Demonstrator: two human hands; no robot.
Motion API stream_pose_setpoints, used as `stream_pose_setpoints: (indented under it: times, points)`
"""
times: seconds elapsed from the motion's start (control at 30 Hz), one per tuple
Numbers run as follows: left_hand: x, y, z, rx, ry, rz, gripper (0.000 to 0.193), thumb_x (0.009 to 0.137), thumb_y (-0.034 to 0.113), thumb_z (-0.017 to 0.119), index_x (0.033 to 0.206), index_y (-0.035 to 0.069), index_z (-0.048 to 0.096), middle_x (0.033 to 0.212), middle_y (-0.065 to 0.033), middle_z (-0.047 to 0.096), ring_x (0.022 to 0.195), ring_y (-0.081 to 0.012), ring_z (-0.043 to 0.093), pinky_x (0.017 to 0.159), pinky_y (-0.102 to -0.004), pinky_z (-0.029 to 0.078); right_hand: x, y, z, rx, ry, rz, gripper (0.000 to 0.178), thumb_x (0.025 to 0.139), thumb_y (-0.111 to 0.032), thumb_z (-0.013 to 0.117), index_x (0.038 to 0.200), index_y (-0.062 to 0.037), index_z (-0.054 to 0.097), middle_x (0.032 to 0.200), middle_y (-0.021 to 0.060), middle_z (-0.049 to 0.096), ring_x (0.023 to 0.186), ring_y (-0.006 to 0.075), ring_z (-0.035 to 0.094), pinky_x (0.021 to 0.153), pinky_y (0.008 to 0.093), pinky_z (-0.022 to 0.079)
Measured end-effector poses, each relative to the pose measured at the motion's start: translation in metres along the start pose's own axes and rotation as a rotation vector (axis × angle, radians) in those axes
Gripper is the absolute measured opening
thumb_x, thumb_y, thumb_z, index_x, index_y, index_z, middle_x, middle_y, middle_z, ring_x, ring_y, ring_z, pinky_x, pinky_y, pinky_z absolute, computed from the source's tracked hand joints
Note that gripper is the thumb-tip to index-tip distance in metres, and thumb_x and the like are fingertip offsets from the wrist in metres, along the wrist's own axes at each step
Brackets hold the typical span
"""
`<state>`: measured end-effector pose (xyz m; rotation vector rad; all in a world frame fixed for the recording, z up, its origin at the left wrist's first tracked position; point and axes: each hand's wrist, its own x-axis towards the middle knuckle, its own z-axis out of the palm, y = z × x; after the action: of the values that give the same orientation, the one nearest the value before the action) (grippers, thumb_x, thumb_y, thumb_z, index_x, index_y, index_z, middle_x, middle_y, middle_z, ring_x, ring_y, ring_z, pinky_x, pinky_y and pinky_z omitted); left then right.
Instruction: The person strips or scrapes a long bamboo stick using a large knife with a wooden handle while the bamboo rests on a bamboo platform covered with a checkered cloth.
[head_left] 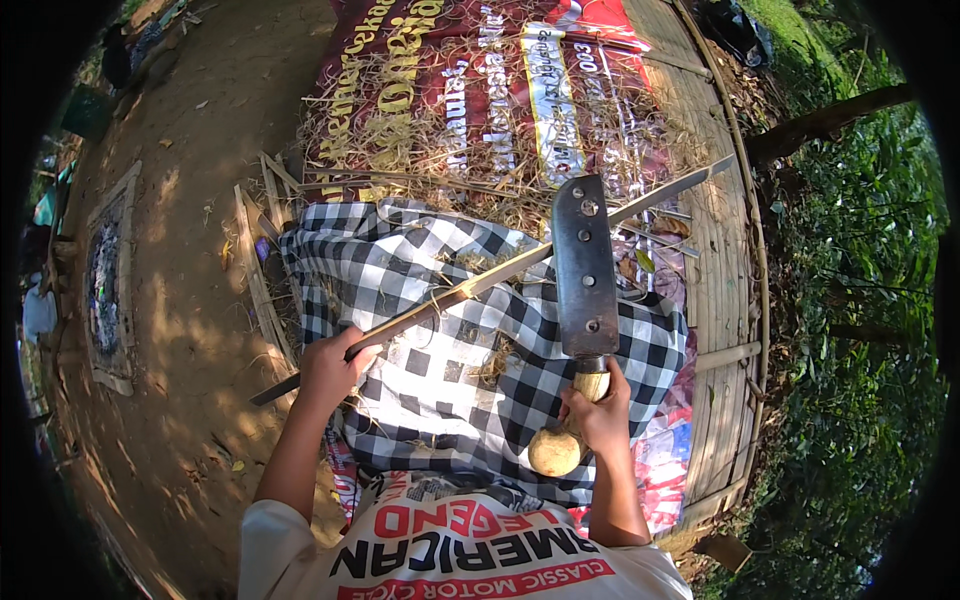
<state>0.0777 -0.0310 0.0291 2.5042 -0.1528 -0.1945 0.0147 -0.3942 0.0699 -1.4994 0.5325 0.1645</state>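
Note:
My left hand (335, 366) is closed round a long bamboo strip (470, 287), which slants from the lower left up to the far right. Its lower end is dark, and the stretch near the middle is pale. In my right hand (602, 412) is a cleaver (586, 270) with a broad dark blade pierced by several round holes. The blade points away from me and crosses the strip near its far part. A pale wooden handle shows above my fingers, and its rounded knob (555, 452) sticks out below. A black-and-white checked cloth (430, 400) covers my lap.
Curly shavings lie over a red printed banner (420, 120) in front of me. Bamboo slats (725, 300) form the platform's right edge, with green plants (860, 350) beyond. Loose bamboo strips (262, 290) lie to the left, beside bare earth (190, 330).

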Motion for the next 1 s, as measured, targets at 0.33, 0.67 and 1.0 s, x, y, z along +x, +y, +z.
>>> stream_pose_setpoints:
  times: [0.33, 0.67, 1.0]
  points:
    - [-0.008, 0.006, -0.015, -0.114, -0.049, 0.017, 0.016, 0.083, 0.009, 0.07, 0.09, 0.002, 0.058, 0.076, -0.0189, 0.063, 0.065, -0.041, 0.056, 0.057, -0.0373, 0.046, -0.002, -0.008, 0.006, -0.097, -0.166, 0.05, 0.034, 0.077, 0.009, 0.067, 0.107, 0.0035, 0.052, 0.075, 0.0051, 0.059, 0.058, 0.0112, 0.059, 0.052, 0.0258, 0.049]
    - [0.007, -0.005, -0.031, -0.47, -0.438, -0.329, 0.01, 0.091, 0.008, 0.063, 0.091, -0.001, 0.057, 0.065, -0.0016, 0.057, 0.056, -0.0099, 0.052, 0.051, -0.0282, 0.042, 0.017, -0.021, -0.026, -0.01, 0.118, -0.156, 0.038, 0.077, 0.007, 0.058, 0.113, 0.0051, 0.047, 0.077, 0.0071, 0.058, 0.059, 0.0128, 0.058, 0.053, 0.0283, 0.049]
    - [0.022, -0.025, -0.04, -0.526, -0.786, -0.552, 0.021, 0.094, 0.015, 0.062, 0.078, 0.002, 0.065, 0.062, 0.0019, 0.058, 0.053, -0.0052, 0.05, 0.049, -0.0233, 0.038, 0.014, -0.025, -0.016, -0.471, 0.096, -0.369, 0.054, 0.07, 0.004, 0.065, 0.122, 0.0033, 0.049, 0.091, 0.0106, 0.062, 0.079, 0.0156, 0.059, 0.076, 0.0277, 0.048]
